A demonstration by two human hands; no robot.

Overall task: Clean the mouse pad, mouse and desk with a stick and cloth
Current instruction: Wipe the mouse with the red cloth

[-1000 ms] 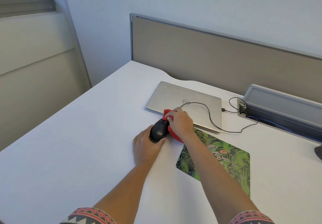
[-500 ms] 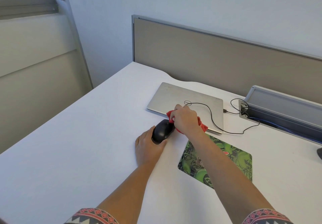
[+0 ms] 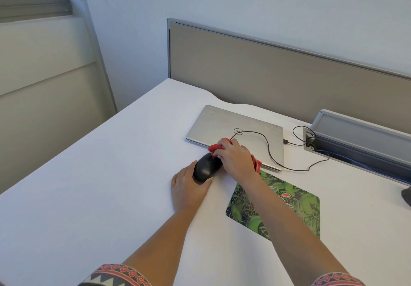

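Note:
A black mouse (image 3: pixel 206 167) rests on the white desk (image 3: pixel 106 185), left of the green patterned mouse pad (image 3: pixel 295 208). My left hand (image 3: pixel 189 190) grips the mouse's near end from below and the left. My right hand (image 3: pixel 236 159) is closed on a red cloth (image 3: pixel 215 147) and presses it against the mouse's far end. The cloth sticks out on both sides of the hand. The mouse's black cable (image 3: pixel 269 148) runs over the laptop to the right. No stick is in view.
A closed silver laptop (image 3: pixel 226 123) lies just behind the hands. A grey cable tray with an open lid (image 3: pixel 355 134) sits at the right, a beige partition (image 3: pixel 278 74) behind the desk, and a dark object (image 3: pixel 407 195) at the right edge.
My right hand with the red cloth has slid from the mouse's right side towards its far end near the laptop edge. My left hand has kept its hold on the mouse.

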